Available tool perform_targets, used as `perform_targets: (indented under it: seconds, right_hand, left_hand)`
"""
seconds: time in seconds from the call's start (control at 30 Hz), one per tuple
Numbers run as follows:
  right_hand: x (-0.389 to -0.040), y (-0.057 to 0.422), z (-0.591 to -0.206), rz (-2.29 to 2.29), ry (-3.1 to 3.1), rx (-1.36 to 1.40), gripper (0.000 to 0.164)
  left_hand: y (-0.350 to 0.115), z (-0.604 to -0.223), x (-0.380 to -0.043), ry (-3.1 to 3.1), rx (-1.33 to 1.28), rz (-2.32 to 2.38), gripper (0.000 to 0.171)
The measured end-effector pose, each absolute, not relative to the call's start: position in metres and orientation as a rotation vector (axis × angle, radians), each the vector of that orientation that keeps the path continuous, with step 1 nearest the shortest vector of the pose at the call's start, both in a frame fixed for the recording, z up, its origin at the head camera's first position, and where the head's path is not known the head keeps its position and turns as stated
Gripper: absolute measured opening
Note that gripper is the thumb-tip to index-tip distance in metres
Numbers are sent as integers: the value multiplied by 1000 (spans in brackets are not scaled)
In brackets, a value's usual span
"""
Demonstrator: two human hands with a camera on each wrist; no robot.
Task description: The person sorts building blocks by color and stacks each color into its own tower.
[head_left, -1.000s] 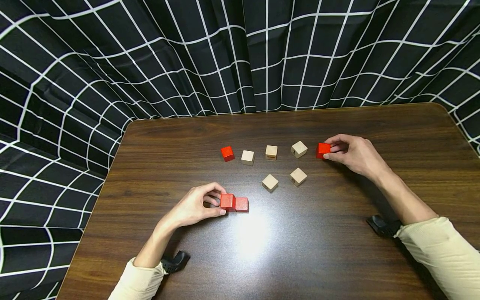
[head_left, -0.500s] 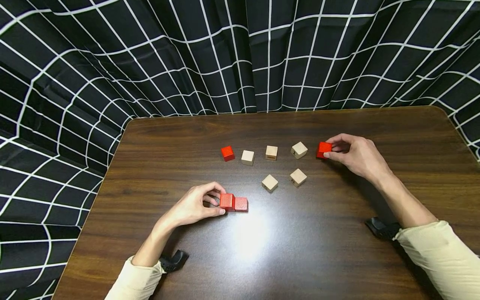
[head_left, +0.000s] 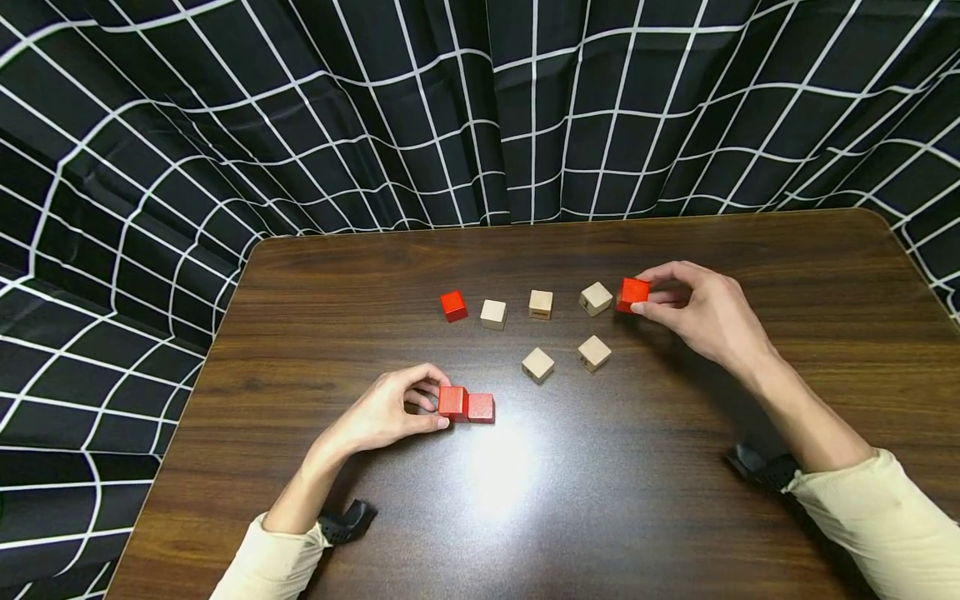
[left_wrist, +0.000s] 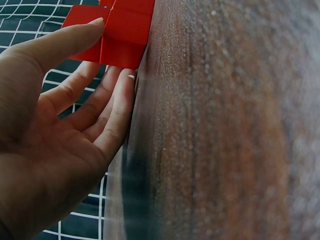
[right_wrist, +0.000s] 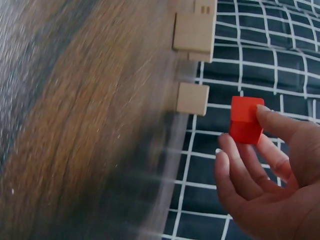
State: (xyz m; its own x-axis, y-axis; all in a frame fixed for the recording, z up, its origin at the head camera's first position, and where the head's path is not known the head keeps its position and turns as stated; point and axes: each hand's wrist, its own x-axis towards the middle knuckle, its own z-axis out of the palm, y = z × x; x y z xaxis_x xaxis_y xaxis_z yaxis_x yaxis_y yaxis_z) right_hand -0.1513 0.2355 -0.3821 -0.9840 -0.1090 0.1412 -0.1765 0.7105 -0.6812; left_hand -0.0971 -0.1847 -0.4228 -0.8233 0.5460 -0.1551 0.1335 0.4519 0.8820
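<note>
- I see my right hand [head_left: 705,312] pinching a red cube [head_left: 632,294] between thumb and fingertips; the right wrist view shows the cube lifted clear of the bench [head_left: 675,517], just beside the end of the far row.
- My left hand [head_left: 386,410] curls around a second red cube [head_left: 453,402], thumb on its near side and fingers on its far side. This cube sits flat on the bench.
- A third red cube [head_left: 481,407] lies touching the second one on its right, so the two form a short bar with flush faces.
- A fourth red cube [head_left: 453,306] rests alone at the left end of the far row, turned slightly askew.
- Right of it I count three plain wood cubes in the row: one [head_left: 492,314], the next [head_left: 540,304] showing a dark slot on its near face, and a third [head_left: 596,298] rotated corner-on, close to the lifted red cube.
- Two more bare wood cubes [head_left: 537,365] and [head_left: 594,353] sit nearer to me, between the row and the red pair, both turned at an angle.
- The red cubes look painted and glossy with crisp edges; the pale ones are unfinished, matte wood.
- The bench is dark brown wood grain, smooth enough to throw back a bright glare patch, with rounded corners.
- Behind it hangs a black cloth [head_left: 300,108] with a white grid, falling in soft folds.
- Cream sleeves [head_left: 877,508] cover both forearms.
</note>
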Motion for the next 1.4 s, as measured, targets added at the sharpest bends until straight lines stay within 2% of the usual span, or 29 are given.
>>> perform_targets:
  seconds: [1.4]
  right_hand:
    - [-117, 172, -381, 1464, -2583, 611, 36]
  left_hand:
    - [-185, -423, -96, 2278, 584, 1363, 38]
